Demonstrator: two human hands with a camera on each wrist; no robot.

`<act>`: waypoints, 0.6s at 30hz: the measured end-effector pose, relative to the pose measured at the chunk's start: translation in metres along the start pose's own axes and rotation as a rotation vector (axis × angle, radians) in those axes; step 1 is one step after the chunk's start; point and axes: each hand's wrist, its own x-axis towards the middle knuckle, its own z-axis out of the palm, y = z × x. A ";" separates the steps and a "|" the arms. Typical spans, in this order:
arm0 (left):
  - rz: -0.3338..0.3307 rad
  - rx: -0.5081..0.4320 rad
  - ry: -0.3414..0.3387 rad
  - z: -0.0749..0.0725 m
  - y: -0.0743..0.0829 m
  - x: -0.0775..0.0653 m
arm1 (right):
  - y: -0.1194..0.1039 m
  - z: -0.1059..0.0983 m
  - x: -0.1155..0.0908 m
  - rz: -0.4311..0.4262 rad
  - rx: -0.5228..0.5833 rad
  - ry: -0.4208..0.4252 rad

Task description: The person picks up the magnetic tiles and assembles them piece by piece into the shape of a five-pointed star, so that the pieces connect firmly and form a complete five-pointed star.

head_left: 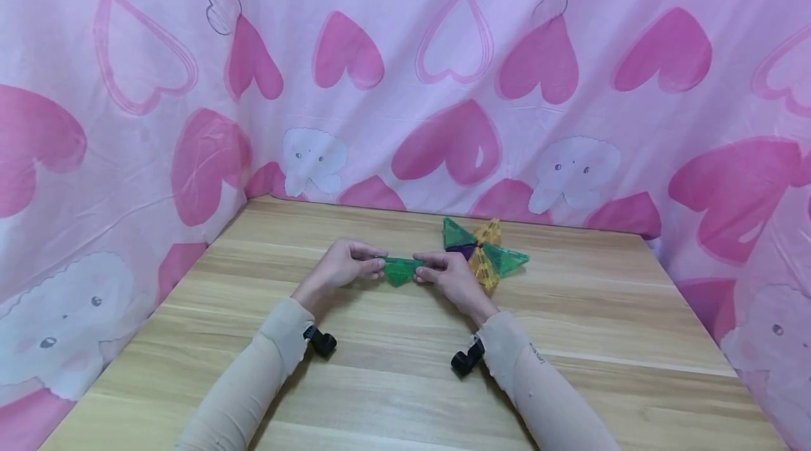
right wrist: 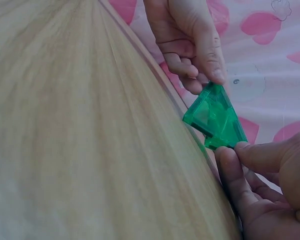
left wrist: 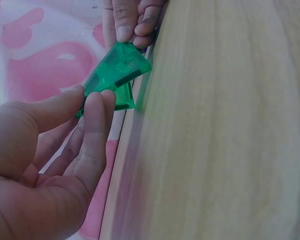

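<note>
Two translucent green triangular magnetic tiles (head_left: 399, 271), set edge to edge at an angle, are held up between the hands over the middle of the table. My left hand (head_left: 341, 268) pinches their left end between thumb and fingers. At the right end, the thumb and fingers of my right hand (head_left: 455, 281) pinch the tiles as well. The left wrist view shows a green face (left wrist: 115, 67) folded over a second triangle below it. Just beyond the right hand lies a star-shaped build of green, orange and purple tiles (head_left: 505, 261), partly covered by that hand.
The wood-grain table (head_left: 380, 380) reaches back to a pink curtain (head_left: 380, 113) printed with hearts, which also closes off both sides. A small black camera is strapped to each wrist, such as the left wrist camera (head_left: 323, 344).
</note>
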 end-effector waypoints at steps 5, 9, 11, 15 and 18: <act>-0.025 -0.051 0.028 0.001 0.000 0.000 | -0.001 0.000 0.000 -0.006 0.007 -0.005; -0.035 -0.078 0.039 0.001 0.000 0.000 | -0.002 0.000 0.000 -0.004 0.015 -0.010; -0.034 -0.087 0.041 0.001 0.000 0.000 | -0.002 0.000 0.000 -0.001 0.013 -0.011; -0.042 -0.107 0.046 0.002 0.000 0.000 | -0.002 0.001 0.000 0.004 0.013 -0.010; -0.052 -0.115 0.052 0.003 -0.001 0.000 | -0.002 0.001 0.000 0.003 0.013 -0.009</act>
